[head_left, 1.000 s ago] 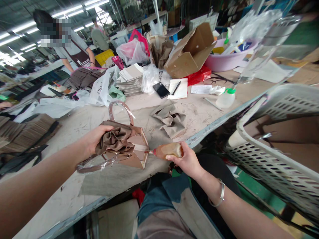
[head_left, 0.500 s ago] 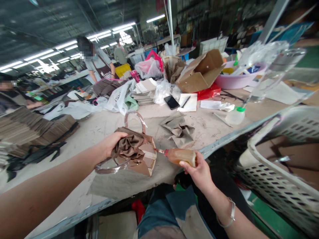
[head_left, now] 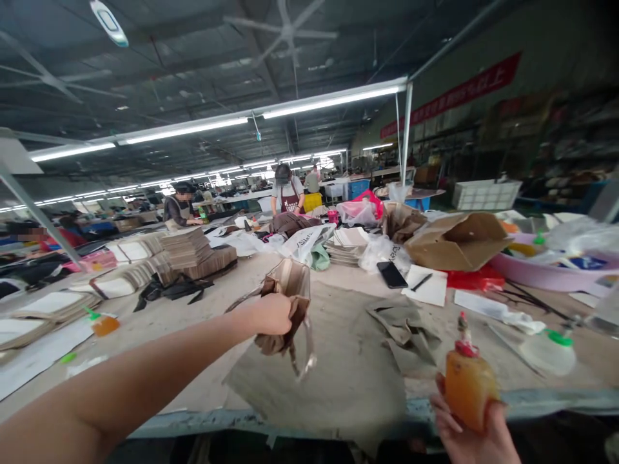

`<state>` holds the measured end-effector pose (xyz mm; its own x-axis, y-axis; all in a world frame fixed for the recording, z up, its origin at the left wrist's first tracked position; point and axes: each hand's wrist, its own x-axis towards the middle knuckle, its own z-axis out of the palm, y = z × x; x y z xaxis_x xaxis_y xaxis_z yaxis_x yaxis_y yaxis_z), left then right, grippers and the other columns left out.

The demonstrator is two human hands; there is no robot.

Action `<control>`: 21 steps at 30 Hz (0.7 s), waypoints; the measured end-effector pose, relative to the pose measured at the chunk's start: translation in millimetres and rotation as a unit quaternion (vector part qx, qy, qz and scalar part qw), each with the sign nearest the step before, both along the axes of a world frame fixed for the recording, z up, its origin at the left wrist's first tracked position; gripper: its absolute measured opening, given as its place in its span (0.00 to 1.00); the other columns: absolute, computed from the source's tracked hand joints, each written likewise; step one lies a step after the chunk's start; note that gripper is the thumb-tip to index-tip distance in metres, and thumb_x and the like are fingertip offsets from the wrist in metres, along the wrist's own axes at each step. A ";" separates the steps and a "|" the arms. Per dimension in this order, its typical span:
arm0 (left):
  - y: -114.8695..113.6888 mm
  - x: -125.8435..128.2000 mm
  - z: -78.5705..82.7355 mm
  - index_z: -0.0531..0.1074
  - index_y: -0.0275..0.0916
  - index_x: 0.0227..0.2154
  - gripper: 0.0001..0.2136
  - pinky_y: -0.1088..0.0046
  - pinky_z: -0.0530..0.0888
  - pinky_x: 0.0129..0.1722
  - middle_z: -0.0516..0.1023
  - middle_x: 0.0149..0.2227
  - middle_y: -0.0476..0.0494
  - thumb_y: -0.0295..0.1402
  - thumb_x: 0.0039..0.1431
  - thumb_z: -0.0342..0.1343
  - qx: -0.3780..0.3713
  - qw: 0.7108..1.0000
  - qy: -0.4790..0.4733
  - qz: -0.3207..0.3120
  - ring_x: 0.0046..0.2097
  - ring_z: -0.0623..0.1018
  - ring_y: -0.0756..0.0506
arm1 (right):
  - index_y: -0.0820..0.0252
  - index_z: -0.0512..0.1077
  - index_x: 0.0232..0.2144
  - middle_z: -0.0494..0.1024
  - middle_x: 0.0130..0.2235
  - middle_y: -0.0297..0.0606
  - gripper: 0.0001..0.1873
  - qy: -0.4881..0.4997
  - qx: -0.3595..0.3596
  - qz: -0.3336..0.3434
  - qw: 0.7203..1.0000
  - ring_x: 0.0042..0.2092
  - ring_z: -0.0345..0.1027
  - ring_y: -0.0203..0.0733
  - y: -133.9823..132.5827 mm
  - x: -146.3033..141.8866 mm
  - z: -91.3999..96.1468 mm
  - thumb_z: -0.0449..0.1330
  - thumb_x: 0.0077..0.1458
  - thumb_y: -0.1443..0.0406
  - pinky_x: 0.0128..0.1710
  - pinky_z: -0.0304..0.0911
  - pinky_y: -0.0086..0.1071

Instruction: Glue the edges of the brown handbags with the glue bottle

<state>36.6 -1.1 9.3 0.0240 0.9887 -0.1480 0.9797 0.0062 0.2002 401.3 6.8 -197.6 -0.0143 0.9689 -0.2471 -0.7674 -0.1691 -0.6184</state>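
My left hand (head_left: 271, 314) is closed on a small brown bag (head_left: 286, 303) with crumpled brown lining and a clear-wrapped handle, and holds it lifted above the worktable (head_left: 184, 335). At the lower right, my right hand (head_left: 476, 435) grips an amber glue bottle (head_left: 468, 380) with a red nozzle, held upright at the table's front edge. A grey cloth mat (head_left: 338, 374) lies on the table under the bag. A crumpled grey-brown fabric piece (head_left: 399, 325) rests just beyond the mat.
A phone (head_left: 391, 274), notepad with pen (head_left: 428, 285), open cardboard box (head_left: 459, 241), pink basin (head_left: 556, 274) and white squeeze bottle (head_left: 546, 348) sit to the right. Stacks of brown pieces (head_left: 193, 251) lie at left. Other people (head_left: 289, 193) work at the far side.
The camera has tilted up. My left hand has raised the brown bag off the table. My right hand has pulled the glue bottle away from the bag and turned it upright.
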 end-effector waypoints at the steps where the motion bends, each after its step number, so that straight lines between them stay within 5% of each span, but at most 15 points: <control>1: -4.2 -3.2 -0.2 0.75 0.31 0.39 0.18 0.52 0.71 0.38 0.79 0.33 0.28 0.25 0.40 0.57 0.012 0.998 0.062 -0.023 0.38 0.77 0.28 | 0.50 0.74 0.43 0.77 0.44 0.44 0.25 0.014 -0.014 0.007 1.000 0.33 0.71 0.43 0.0 0.2 0.1 0.62 0.44 0.46 0.19 0.68 0.30; 4: -13.5 -10.9 -14.1 0.73 0.30 0.44 0.22 0.49 0.69 0.37 0.78 0.35 0.23 0.22 0.40 0.56 0.012 0.981 0.182 -0.071 0.38 0.76 0.26 | 0.50 0.75 0.40 0.78 0.43 0.40 0.23 0.053 -0.046 0.019 0.997 0.39 0.74 0.46 0.0 -7.8 -0.9 0.68 0.38 0.55 0.30 0.73 0.33; 8: -25.0 -16.9 -46.9 0.75 0.29 0.36 0.13 0.55 0.71 0.34 0.78 0.32 0.25 0.22 0.44 0.55 -0.014 0.960 0.256 -0.116 0.35 0.77 0.30 | 0.51 0.75 0.38 0.79 0.42 0.35 0.24 0.057 -0.004 0.029 0.998 0.46 0.73 0.45 -1.8 -37.4 -3.7 0.71 0.34 0.60 0.44 0.71 0.36; 15: -49.7 -7.1 -79.4 0.73 0.31 0.39 0.15 0.61 0.71 0.36 0.77 0.37 0.30 0.19 0.47 0.52 -0.028 0.940 0.274 -0.200 0.38 0.77 0.36 | 0.47 0.73 0.39 0.80 0.37 0.26 0.19 0.010 -0.009 0.047 0.999 0.39 0.74 0.36 -12.8 -68.6 -19.5 0.69 0.42 0.59 0.45 0.70 0.33; 21: -58.1 5.8 -98.7 0.73 0.27 0.41 0.15 0.57 0.70 0.45 0.75 0.42 0.25 0.19 0.47 0.52 -0.031 0.919 0.257 -0.296 0.46 0.75 0.34 | 0.54 0.74 0.37 0.80 0.42 0.33 0.16 0.038 -0.018 0.063 0.997 0.47 0.72 0.44 -19.7 -69.2 -13.8 0.63 0.41 0.64 0.50 0.67 0.40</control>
<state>42.4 -59.3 -89.3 0.4669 0.8138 -0.3459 0.7796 -0.5635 -0.2733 332.2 -12.9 -211.5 -0.1548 0.9486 -0.2762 -0.7833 -0.2882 -0.5508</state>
